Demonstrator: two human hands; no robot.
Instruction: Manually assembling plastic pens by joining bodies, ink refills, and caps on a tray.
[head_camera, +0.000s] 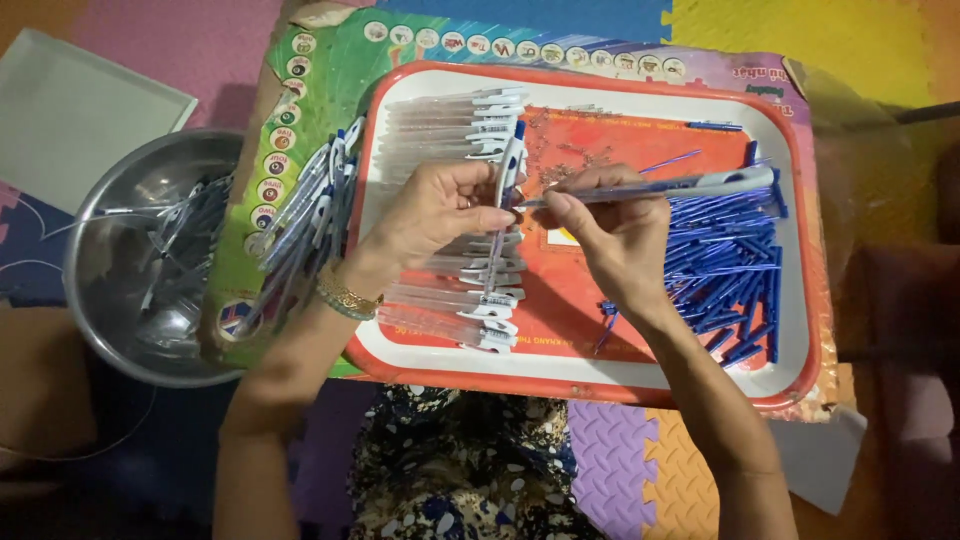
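Pen barrel (505, 190) — clear plastic with white clip and blue tip — pinched upright between thumb and fingers of left hand (440, 215), above the middle of red tray (420, 345). Second pen (690, 184), laid nearly level, clamped in the closed fingers of right hand (615, 235), its thin end meeting the barrel just beside the left thumb. Gold bracelet (347, 298) on the left wrist.

Beneath the hands, on the tray's left half, a row of clear pen barrels (455, 125) lined side by side with white clips pointing right, running from the top rim down toward the near rim, partly hidden by the left hand. On the right half, a loose heap of blue refills (735, 270), some spilling toward the centre. Left of the tray, a bundle of finished pens (305, 215) lying on a colourful printed board (330, 60). Further left — a steel bowl (115, 300) holding more pens, beside a white flat lid (70, 110). Foam floor mats (620, 460) in purple, yellow and pink underneath.
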